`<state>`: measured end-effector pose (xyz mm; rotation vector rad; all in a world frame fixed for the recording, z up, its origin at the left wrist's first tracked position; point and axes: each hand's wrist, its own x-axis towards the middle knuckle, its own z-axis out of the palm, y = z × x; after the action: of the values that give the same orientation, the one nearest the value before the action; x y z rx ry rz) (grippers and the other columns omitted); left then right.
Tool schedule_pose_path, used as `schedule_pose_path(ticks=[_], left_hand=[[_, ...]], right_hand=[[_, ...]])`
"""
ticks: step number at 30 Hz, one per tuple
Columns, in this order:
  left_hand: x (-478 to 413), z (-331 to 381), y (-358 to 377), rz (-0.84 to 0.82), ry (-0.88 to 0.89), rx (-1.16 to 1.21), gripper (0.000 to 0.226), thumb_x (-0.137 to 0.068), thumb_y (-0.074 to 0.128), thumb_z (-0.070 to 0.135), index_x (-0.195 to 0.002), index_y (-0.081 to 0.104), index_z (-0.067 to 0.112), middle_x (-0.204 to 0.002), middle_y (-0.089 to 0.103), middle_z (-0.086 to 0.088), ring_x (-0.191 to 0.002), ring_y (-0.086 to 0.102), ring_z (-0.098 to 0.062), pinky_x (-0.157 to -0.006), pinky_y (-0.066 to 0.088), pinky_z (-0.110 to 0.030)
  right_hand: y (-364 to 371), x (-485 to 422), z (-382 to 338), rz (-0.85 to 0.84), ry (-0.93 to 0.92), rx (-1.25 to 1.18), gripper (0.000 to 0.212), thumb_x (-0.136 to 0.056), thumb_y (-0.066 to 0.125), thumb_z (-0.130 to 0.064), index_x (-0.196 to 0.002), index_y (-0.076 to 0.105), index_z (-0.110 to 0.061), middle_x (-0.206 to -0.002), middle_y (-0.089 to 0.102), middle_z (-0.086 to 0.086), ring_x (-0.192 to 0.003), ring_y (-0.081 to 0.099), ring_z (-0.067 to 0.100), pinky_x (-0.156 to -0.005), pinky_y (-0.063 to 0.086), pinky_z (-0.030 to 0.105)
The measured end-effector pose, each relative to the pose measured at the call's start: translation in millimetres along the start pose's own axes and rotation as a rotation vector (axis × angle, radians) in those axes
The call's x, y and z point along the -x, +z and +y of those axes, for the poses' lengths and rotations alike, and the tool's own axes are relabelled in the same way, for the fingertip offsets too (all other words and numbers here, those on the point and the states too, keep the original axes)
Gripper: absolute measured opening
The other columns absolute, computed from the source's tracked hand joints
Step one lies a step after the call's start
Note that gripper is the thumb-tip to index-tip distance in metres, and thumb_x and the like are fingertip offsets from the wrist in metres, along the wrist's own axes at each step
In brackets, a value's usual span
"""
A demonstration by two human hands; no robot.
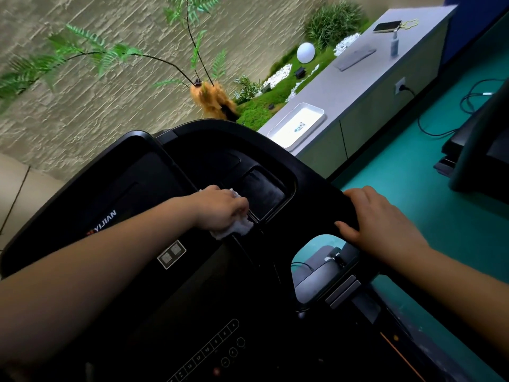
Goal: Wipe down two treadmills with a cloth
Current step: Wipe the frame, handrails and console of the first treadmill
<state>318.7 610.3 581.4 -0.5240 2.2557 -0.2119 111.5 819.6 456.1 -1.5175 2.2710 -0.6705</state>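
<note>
A black treadmill console [143, 205] fills the lower middle of the head view, tilted in the frame. My left hand [220, 209] grips a crumpled white cloth [237, 228] and presses it on the console beside a recessed storage pocket [264, 193]. My right hand [380, 219] rests over the console's right rim with the fingers bent over the edge and the thumb along the near side. A second dark treadmill [479, 155] shows partly at the right edge.
A grey cabinet [366, 86] stands behind the console with a white tray [297, 124], a phone [387, 26], a small bottle [394, 44] and a keyboard [355, 58]. Plants and a stone wall lie beyond. Cables [440, 125] trail over the green floor.
</note>
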Motion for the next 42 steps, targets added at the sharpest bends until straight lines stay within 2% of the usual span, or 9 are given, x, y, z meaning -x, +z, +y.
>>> schedule_pose_path(ticks=[6,17,20,23,26,31,36,39,42], left_hand=[[-0.8,14.3,13.1,-0.027,0.003,-0.163,0.034,-0.096,0.033,0.045,-0.116,0.06,0.039,-0.129,0.052,0.018,-0.131,0.031,-0.016,-0.104,0.029,-0.043],[5.3,-3.9,17.8,0.055,0.011,-0.209,0.04,-0.096,0.028,0.047,-0.126,0.054,0.042,-0.137,0.044,0.019,-0.13,0.032,-0.013,-0.102,0.03,-0.039],[10.9,5.7,34.1,0.141,0.109,-0.206,0.07,-0.083,0.004,0.059,-0.124,0.057,0.039,-0.134,0.047,0.019,-0.128,0.036,-0.013,-0.1,0.031,-0.04],[18.9,-22.0,35.8,0.314,0.136,-0.15,0.057,-0.088,0.019,0.058,-0.114,0.064,0.037,-0.119,0.059,0.017,-0.118,0.05,-0.014,-0.093,0.037,-0.037],[20.9,-72.1,29.7,0.499,0.041,-0.212,0.049,-0.093,0.028,0.053,-0.103,0.07,0.031,-0.108,0.067,0.008,-0.109,0.058,-0.022,-0.093,0.041,-0.037],[18.2,-117.2,15.3,0.572,-0.261,-0.184,0.057,-0.094,0.023,0.05,-0.104,0.07,0.02,-0.111,0.068,-0.004,-0.116,0.054,-0.032,-0.103,0.037,-0.045],[12.8,-24.3,43.2,0.673,0.013,-0.181,0.036,-0.095,0.037,0.036,-0.076,0.064,0.021,-0.075,0.061,-0.001,-0.073,0.056,-0.027,-0.072,0.04,-0.038],[15.4,15.8,64.8,0.623,0.079,-0.112,0.036,-0.098,0.035,0.04,-0.084,0.064,0.024,-0.084,0.06,0.004,-0.08,0.054,-0.023,-0.077,0.042,-0.039],[14.2,-9.7,63.4,0.67,0.066,-0.134,0.034,-0.098,0.035,0.039,-0.091,0.064,0.022,-0.09,0.062,0.003,-0.089,0.056,-0.024,-0.083,0.042,-0.039]], right_hand=[[1.4,-1.3,1.0,0.002,-0.005,0.0,0.054,-0.081,0.062,-0.046,-0.125,0.043,-0.02,-0.112,0.047,0.005,-0.103,0.051,0.029,-0.082,0.047,0.042],[1.0,-0.7,0.3,0.007,-0.003,-0.018,0.055,-0.08,0.064,-0.045,-0.124,0.043,-0.019,-0.112,0.048,0.006,-0.103,0.052,0.03,-0.082,0.048,0.043],[0.2,0.7,0.1,0.016,0.002,-0.027,0.054,-0.081,0.063,-0.045,-0.125,0.043,-0.02,-0.112,0.048,0.005,-0.103,0.052,0.029,-0.082,0.048,0.042],[0.6,0.0,0.8,0.006,-0.001,-0.024,0.055,-0.081,0.063,-0.046,-0.125,0.043,-0.02,-0.112,0.047,0.005,-0.103,0.052,0.029,-0.083,0.048,0.042],[1.8,-0.5,1.0,0.007,0.0,-0.026,0.055,-0.08,0.063,-0.046,-0.124,0.043,-0.02,-0.111,0.047,0.005,-0.103,0.052,0.03,-0.083,0.048,0.044],[2.0,-0.8,0.0,0.01,0.009,-0.014,0.055,-0.08,0.065,-0.045,-0.124,0.043,-0.02,-0.111,0.047,0.005,-0.104,0.051,0.03,-0.083,0.046,0.043],[2.4,-0.7,1.2,0.013,0.008,-0.022,0.054,-0.08,0.064,-0.045,-0.123,0.043,-0.021,-0.11,0.047,0.004,-0.102,0.052,0.03,-0.082,0.047,0.043],[2.6,-0.6,1.2,0.016,0.006,-0.031,0.053,-0.079,0.064,-0.046,-0.122,0.043,-0.022,-0.109,0.048,0.003,-0.101,0.052,0.029,-0.082,0.048,0.044],[2.3,-1.4,0.8,0.011,0.013,-0.041,0.054,-0.078,0.065,-0.046,-0.122,0.044,-0.023,-0.111,0.048,0.004,-0.103,0.053,0.029,-0.083,0.048,0.044]])
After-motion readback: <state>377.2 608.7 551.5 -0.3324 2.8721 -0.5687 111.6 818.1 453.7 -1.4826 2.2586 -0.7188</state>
